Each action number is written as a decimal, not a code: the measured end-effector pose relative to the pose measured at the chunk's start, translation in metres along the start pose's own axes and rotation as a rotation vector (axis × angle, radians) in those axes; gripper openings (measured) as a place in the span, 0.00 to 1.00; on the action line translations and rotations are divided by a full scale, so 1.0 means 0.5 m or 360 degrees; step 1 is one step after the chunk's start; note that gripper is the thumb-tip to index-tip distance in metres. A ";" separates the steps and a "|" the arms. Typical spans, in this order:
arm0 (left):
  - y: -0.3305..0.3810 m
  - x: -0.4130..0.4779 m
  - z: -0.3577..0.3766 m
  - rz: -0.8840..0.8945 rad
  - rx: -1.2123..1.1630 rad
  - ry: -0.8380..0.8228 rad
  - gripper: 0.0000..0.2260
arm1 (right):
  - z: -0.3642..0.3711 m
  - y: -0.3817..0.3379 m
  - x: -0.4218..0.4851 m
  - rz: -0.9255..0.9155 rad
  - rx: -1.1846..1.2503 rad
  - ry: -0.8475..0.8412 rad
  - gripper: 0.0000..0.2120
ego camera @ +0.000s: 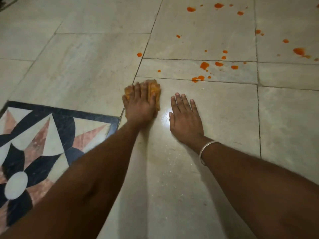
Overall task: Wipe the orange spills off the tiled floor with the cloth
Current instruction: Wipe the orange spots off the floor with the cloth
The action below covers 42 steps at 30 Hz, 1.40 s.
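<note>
My left hand (pixel 140 105) lies flat on an orange-stained cloth (pixel 154 87) and presses it onto the pale tiled floor (pixel 215 109); most of the cloth is hidden under the palm. My right hand (pixel 185 118) rests flat on the tile just right of it, fingers straight and spread, a silver bangle on the wrist. Orange spills (pixel 198 78) dot the tiles beyond and to the right of both hands. The nearest blob sits a short way past my right fingertips. Larger spots (pixel 299 51) lie at the far right and along the top (pixel 191 9).
A decorative inlay panel (pixel 43 138) with a black border and a pink, white and black star pattern fills the floor at the lower left. Dark grout lines cross the tiles. A wet sheen shows on the tile between my hands.
</note>
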<state>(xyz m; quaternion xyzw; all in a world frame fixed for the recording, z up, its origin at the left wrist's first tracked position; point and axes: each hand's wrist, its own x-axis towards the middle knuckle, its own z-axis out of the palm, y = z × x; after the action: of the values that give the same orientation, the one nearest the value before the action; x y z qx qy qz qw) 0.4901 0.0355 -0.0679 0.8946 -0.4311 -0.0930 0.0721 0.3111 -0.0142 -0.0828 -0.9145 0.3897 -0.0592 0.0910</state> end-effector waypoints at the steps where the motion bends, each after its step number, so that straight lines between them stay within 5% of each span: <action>1: -0.023 -0.003 -0.008 -0.0053 -0.0024 -0.0005 0.30 | -0.001 0.000 -0.001 0.0039 -0.0008 -0.0002 0.32; 7: 0.004 -0.200 0.018 -0.0413 -0.0004 0.0160 0.31 | -0.005 -0.005 -0.006 0.0168 0.0025 0.0032 0.32; 13: 0.043 -0.144 0.038 0.0052 0.0070 0.0039 0.30 | -0.007 0.006 -0.011 0.0069 0.0073 -0.0033 0.28; 21: 0.002 -0.326 0.025 -0.0329 -0.0078 0.0061 0.33 | -0.017 0.049 -0.026 -0.0132 0.0111 -0.0107 0.29; 30: 0.073 -0.269 0.024 0.0055 0.0022 -0.0021 0.31 | -0.028 0.063 -0.042 -0.0195 0.0230 -0.0140 0.29; 34: -0.045 -0.253 -0.025 -0.0202 0.0022 0.0019 0.32 | -0.037 0.088 -0.063 -0.0273 0.0198 -0.0208 0.31; 38: -0.069 -0.350 0.008 -0.0385 0.0411 -0.0005 0.32 | -0.037 0.076 -0.071 -0.0220 0.0198 -0.0194 0.32; 42: 0.057 -0.417 0.048 -0.0618 -0.0100 -0.0007 0.37 | -0.032 0.036 -0.077 -0.0046 0.0214 -0.0124 0.33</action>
<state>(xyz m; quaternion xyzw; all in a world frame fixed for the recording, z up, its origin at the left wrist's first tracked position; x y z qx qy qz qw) 0.3355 0.1803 -0.0634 0.9580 -0.2476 -0.1205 0.0798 0.2690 -0.0006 -0.0724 -0.9134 0.3679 -0.0509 0.1665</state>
